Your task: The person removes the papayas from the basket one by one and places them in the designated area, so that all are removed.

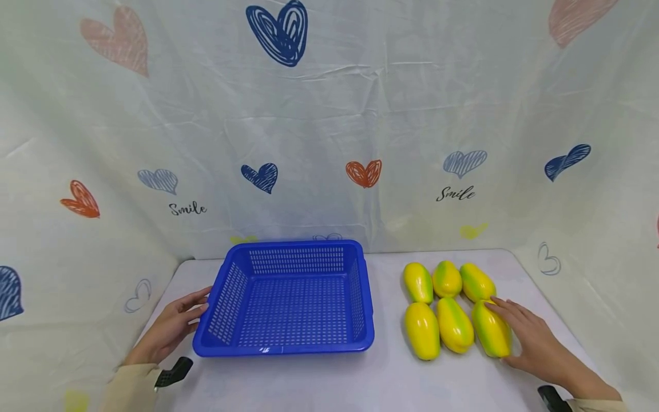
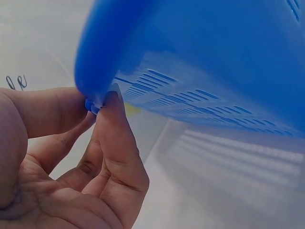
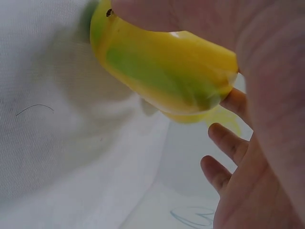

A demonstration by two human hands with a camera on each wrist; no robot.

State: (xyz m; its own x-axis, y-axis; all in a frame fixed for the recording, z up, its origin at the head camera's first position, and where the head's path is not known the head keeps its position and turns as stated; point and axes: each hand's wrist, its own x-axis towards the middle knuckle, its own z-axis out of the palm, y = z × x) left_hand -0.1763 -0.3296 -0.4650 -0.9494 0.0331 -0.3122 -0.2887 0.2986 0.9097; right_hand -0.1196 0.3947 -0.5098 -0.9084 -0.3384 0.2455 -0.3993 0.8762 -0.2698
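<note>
A blue plastic basket (image 1: 293, 309) with slotted walls stands on the left half of the table, nothing inside it. My left hand (image 1: 172, 327) pinches its left rim between thumb and fingers; the left wrist view shows the grip close on the rim (image 2: 107, 52). On the right, several yellow-green mangoes lie in two rows. My right hand (image 1: 538, 346) holds the front right mango (image 1: 491, 329), fingers at its far end and thumb at its near end. In the right wrist view that mango (image 3: 162, 71) sits between thumb and index finger, the other fingers spread away from it.
Left of the held mango lie two front-row mangoes, a middle one (image 1: 455, 325) and a left one (image 1: 422, 331). Behind them is the back row (image 1: 447, 279). A white table (image 1: 329, 383) carries everything. A heart-printed curtain (image 1: 319, 137) encloses the back and sides.
</note>
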